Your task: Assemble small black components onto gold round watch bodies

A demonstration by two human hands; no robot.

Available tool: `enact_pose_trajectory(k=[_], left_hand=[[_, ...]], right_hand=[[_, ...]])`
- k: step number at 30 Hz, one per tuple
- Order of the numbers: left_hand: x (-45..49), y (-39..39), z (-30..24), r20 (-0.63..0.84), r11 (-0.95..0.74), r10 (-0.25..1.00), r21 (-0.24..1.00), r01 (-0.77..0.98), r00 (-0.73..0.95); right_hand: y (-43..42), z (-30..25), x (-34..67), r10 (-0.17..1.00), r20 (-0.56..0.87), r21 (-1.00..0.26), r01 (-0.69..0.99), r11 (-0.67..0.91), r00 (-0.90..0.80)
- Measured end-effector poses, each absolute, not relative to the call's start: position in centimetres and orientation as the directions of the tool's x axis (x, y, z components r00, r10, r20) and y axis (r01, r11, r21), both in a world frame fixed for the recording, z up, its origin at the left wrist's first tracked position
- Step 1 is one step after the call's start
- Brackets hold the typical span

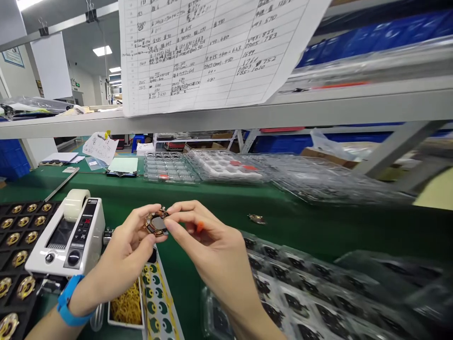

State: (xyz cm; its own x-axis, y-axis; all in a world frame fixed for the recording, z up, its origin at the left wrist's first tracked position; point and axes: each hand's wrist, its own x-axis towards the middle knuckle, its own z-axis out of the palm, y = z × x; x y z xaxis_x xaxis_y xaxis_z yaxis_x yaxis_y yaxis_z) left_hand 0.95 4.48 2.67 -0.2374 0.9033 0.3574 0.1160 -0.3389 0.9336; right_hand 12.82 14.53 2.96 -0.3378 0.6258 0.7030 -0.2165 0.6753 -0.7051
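Both of my hands meet over the green bench and pinch one small round part point(156, 223) with a gold-coloured rim and a dark centre. My left hand point(125, 252) grips its left and lower edge with thumb and fingers; a blue band sits on that wrist. My right hand point(208, 245) holds the right edge between thumb and forefinger, and something small and orange point(200, 227) shows between its fingers. A white tape dispenser point(69, 231) stands just left of my left hand.
A black tray of gold round parts point(14, 245) lies at the far left. Clear blister trays with dark parts point(300, 293) fill the lower right, more clear trays point(226, 165) sit at the back. A loose part point(256, 218) lies on the green mat. A paper sheet point(212, 47) hangs overhead.
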Motion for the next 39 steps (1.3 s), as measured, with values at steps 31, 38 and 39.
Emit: enact_pose_trajectory(k=[31, 38, 39], left_hand=[[2.1, 5.9, 2.3, 0.422, -0.428, 0.75, 0.897, 0.112, -0.51], [2.2, 5.6, 2.6, 0.388, -0.455, 0.768, 0.891, -0.007, -0.51], [2.2, 5.7, 2.6, 0.389, -0.456, 0.766, 0.89, -0.005, -0.512]], right_hand=[[13.8, 1.5, 11.8, 0.346, 0.912, -0.359, -0.019, 0.933, -0.221], [14.1, 1.8, 11.8, 0.523, 0.788, -0.582, -0.117, 0.804, -0.325], [14.2, 1.9, 11.8, 0.538, 0.765, -0.611, -0.137, 0.78, -0.353]])
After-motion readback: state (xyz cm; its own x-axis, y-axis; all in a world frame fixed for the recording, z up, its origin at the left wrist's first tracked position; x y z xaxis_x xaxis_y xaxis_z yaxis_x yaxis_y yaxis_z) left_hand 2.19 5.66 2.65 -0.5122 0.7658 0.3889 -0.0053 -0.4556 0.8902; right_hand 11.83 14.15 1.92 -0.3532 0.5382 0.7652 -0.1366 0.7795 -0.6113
